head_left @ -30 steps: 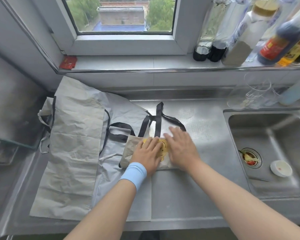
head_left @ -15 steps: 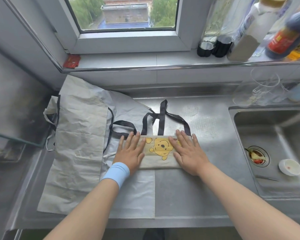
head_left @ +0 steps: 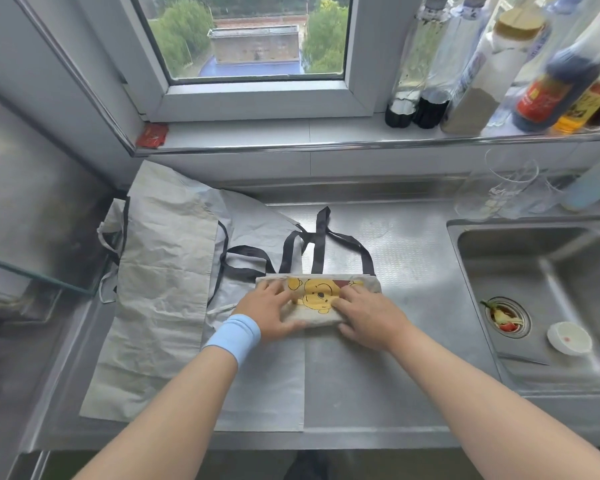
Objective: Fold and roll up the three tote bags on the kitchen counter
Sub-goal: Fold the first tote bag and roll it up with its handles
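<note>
Bear-print tote bag (head_left: pixel 317 296) — small cream item, folded to a narrow strip. Lies mid-counter (head_left: pixel 395 375), partly over a flat grey tote bag (head_left: pixel 257 382); black straps (head_left: pixel 317 244) trail toward the window. Change noted: half a second ago both palms lay flat and spread on the strip. Now left hand (head_left: pixel 270 310) and right hand (head_left: pixel 369 315) curl round its near edge, fingers on top, thumbs at the near side. Judged: flattening done, rolling begun — first of three. Crumpled grey tote bag (head_left: pixel 163 271), far left, not yet rolled.
</note>
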Motion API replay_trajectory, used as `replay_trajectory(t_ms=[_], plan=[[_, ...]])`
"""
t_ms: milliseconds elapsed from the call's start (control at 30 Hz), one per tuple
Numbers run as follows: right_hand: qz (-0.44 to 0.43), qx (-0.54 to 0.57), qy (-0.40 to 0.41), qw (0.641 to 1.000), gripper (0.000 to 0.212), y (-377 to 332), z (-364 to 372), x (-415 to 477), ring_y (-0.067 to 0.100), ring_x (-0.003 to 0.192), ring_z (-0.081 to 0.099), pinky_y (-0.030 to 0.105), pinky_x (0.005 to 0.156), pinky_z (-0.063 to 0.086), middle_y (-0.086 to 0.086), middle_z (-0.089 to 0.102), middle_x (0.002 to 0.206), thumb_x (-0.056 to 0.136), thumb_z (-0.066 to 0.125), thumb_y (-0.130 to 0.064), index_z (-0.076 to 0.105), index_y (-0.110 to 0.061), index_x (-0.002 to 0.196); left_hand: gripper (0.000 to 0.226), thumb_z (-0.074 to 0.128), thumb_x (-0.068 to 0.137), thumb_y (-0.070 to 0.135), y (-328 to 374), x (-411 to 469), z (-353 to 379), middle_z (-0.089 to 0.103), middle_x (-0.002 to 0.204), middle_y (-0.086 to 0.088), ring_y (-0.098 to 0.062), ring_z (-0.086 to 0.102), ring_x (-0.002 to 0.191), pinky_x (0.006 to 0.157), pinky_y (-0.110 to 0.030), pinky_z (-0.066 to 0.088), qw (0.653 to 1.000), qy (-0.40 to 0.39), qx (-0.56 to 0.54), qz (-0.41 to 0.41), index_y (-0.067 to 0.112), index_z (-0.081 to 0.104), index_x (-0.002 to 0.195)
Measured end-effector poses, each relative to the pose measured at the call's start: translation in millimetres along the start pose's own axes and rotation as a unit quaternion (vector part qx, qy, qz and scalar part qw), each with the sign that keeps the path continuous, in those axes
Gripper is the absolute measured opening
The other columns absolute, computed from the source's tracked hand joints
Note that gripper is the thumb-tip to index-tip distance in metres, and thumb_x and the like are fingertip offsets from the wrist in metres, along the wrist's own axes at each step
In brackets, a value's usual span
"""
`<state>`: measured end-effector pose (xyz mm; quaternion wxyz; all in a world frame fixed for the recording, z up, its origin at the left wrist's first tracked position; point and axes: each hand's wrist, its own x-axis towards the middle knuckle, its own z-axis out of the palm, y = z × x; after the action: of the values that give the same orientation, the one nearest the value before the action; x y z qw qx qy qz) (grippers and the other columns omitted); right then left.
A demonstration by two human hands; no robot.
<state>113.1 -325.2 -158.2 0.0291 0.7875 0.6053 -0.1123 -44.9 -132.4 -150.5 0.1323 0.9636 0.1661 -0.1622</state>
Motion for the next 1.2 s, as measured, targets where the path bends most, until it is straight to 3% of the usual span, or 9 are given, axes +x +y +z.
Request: replay_trajectory(t_ms=[100, 233, 400, 533, 600, 767, 900, 1100, 1200], plan=[[0.007, 0.019, 0.039, 0.999, 0.049, 2.4, -9.7, 9.3, 0.026, 0.097, 0.063, 0.038, 0.077, 0.047, 0.003, 0.064, 0.098, 0.092, 0.025, -0.041, 0.067, -0.017, 0.096, 0.075, 0.047, 0.065, 0.079, -9.8, -2.2, -8.1, 0.049, 0.123, 0.006, -0.016, 0.038, 0.123, 0.099, -0.038, 0.043, 0.999, -0.024, -0.043, 0.006, 0.042, 0.047, 0.13], [0.069, 0.028, 0.012, 0.997, 0.037, 15.7, -21.5, 22.9, 0.028, 0.092, 0.063, 0.037, 0.072, 0.045, 0.001, 0.057, 0.115, 0.104, 0.033, -0.043, 0.058, -0.017, 0.113, 0.034, 0.062, 0.08, 0.054, -21.1, 8.8, -14.3, 0.068, 0.106, 0.008, -0.018, 0.06, 0.104, 0.081, -0.026, 0.044, 0.983, 0.03, -0.163, -0.082, 0.036, 0.062, 0.109], [0.154, -0.032, -0.024, 0.987, 0.047, 24.5, -22.2, 36.4, 0.027, 0.092, 0.065, 0.035, 0.067, 0.043, 0.001, 0.055, 0.116, 0.102, 0.028, -0.055, 0.051, -0.016, 0.115, 0.033, 0.067, 0.083, 0.048, -25.8, 25.6, -15.5, 0.067, 0.106, 0.005, -0.021, 0.06, 0.103, 0.082, -0.029, 0.044, 0.97, 0.064, -0.185, -0.147, 0.029, 0.061, 0.109], [0.155, -0.089, -0.021, 0.984, 0.043, 24.0, -24.7, 47.9, 0.026, 0.103, 0.058, 0.038, 0.079, 0.038, 0.001, 0.06, 0.116, 0.099, 0.038, -0.056, 0.048, -0.02, 0.119, 0.049, 0.072, 0.074, 0.048, -15.4, 37.9, -19.9, 0.055, 0.117, 0.002, -0.024, 0.054, 0.107, 0.083, -0.036, 0.045, 0.985, 0.108, 0.021, -0.133, 0.028, 0.056, 0.117], [0.142, -0.116, -0.008, 0.983, 0.04, 21.8, -23.9, 54.5, 0.026, 0.11, 0.051, 0.04, 0.088, 0.034, 0.003, 0.058, 0.119, 0.096, 0.044, -0.051, 0.051, -0.021, 0.122, 0.051, 0.079, 0.059, 0.026, -2.0, 42.0, -18.0, 0.059, 0.112, -0.001, -0.027, 0.056, 0.1, 0.078, -0.036, 0.045, 0.98, 0.168, 0.093, -0.053, 0.027, 0.063, 0.107], [0.054, -0.036, -0.006, 0.998, 0.051, 5.3, -20.9, 64.5, 0.031, 0.142, 0.028, 0.046, 0.108, 0.031, 0.013, 0.031, 0.155, 0.092, 0.045, -0.018, 0.042, -0.018, 0.143, 0.048, 0.062, 0.066, 0.014, 30.9, 49.1, 3.6, 0.064, 0.116, 0.0, -0.024, 0.06, 0.103, 0.095, -0.037, 0.035, 0.98, 0.126, 0.128, 0.083, 0.019, 0.066, 0.113], [0.067, 0.011, -0.057, 0.996, 0.075, 6.0, 3.8, 50.3, 0.024, 0.152, 0.002, 0.049, 0.12, 0.006, 0.007, 0.004, 0.166, 0.085, -0.008, -0.034, 0.009, -0.025, 0.157, 0.046, 0.041, 0.085, 0.032, 19.7, 47.0, 21.9, 0.061, 0.13, 0.0, -0.024, 0.061, 0.114, 0.101, -0.043, 0.043, 0.988, 0.064, 0.123, 0.063, 0.024, 0.062, 0.125], [0.135, 0.076, -0.052, 0.987, 0.061, 22.4, 19.4, 39.0, 0.02, 0.151, -0.014, 0.053, 0.12, -0.007, 0.0, -0.013, 0.165, 0.096, 0.004, -0.054, -0.003, -0.042, 0.155, 0.055, 0.025, 0.095, 0.05, -14.0, 31.5, 32.1, 0.043, 0.15, -0.002, -0.026, 0.043, 0.136, 0.107, -0.057, 0.033, 0.995, 0.042, 0.096, -0.004, 0.032, 0.042, 0.144], [0.123, 0.085, -0.045, 0.988, 0.067, 23.9, 22.8, 36.6, 0.019, 0.151, -0.017, 0.048, 0.12, -0.012, -0.001, -0.015, 0.165, 0.088, -0.006, -0.055, -0.006, -0.043, 0.154, 0.066, 0.002, 0.091, 0.054, -20.1, 28.6, 34.4, 0.004, 0.162, 0.002, -0.022, 0.003, 0.15, 0.12, -0.048, 0.006, 0.997, 0.044, 0.061, 0.014, 0.033, 0.011, 0.153]])
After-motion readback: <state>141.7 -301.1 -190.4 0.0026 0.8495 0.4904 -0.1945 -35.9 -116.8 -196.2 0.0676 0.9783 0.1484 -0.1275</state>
